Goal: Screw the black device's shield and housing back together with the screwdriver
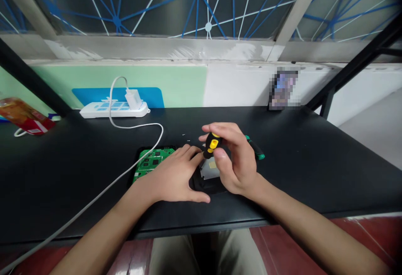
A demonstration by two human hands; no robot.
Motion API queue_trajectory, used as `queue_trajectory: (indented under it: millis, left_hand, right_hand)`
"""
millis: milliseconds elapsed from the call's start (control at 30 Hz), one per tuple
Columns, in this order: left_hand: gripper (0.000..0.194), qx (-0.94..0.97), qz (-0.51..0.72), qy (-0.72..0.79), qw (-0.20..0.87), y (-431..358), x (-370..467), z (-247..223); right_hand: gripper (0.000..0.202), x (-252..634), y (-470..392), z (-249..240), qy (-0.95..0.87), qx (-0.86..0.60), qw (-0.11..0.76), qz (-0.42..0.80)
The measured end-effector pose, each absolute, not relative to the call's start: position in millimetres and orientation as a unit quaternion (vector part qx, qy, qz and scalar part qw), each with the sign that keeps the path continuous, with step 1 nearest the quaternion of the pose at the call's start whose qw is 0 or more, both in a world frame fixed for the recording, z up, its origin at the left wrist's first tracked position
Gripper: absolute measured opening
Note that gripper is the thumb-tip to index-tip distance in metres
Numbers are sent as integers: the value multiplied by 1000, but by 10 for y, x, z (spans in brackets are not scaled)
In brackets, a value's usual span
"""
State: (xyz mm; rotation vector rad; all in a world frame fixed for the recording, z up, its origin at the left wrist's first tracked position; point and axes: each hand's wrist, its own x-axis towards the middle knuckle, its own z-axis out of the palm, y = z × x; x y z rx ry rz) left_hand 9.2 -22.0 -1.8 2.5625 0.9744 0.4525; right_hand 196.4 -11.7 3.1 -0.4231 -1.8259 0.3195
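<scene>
My right hand (237,158) is closed around the black and yellow handle of a screwdriver (213,143), which stands tilted over a dark device housing. The screwdriver's tip is hidden. My left hand (176,174) lies across the housing (196,178), fingers stretched out and thumb spread toward the near edge. Between my hands shows a silvery metal plate (209,170) with a small yellowish patch, set in the housing. Left of my left hand, a green circuit board (153,162) sits in a black shell, partly covered by my wrist.
A green and black tool handle (256,147) lies beyond my right hand. A white cable (125,170) runs over the table from a power strip (114,109) at the back. A bottle (27,116) lies at the left; a phone (282,88) leans on the wall.
</scene>
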Motion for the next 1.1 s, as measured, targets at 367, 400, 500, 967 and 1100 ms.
queue_trajectory:
  millis: [367,400,500,967,1100]
  left_hand:
    - [84,913,141,342,170,-219,94,-28]
    - [81,913,144,341,171,-221,95,-25]
    - [77,914,145,343,159,-223,97,-15]
    - [83,914,143,338,175,-218,91,-26]
    - [79,912,139,349,162,-226,95,-12]
  right_hand:
    - [57,1967,-76,86,-779,-183,598,37]
    - [56,1972,-74,88,-781,-178,597,36]
    - [46,1985,-89,77,-780,-180,595,73]
    - [46,2001,-73,115,-777,-195,599,11]
    - [37,1999,-92,97,-781,-191,593,56]
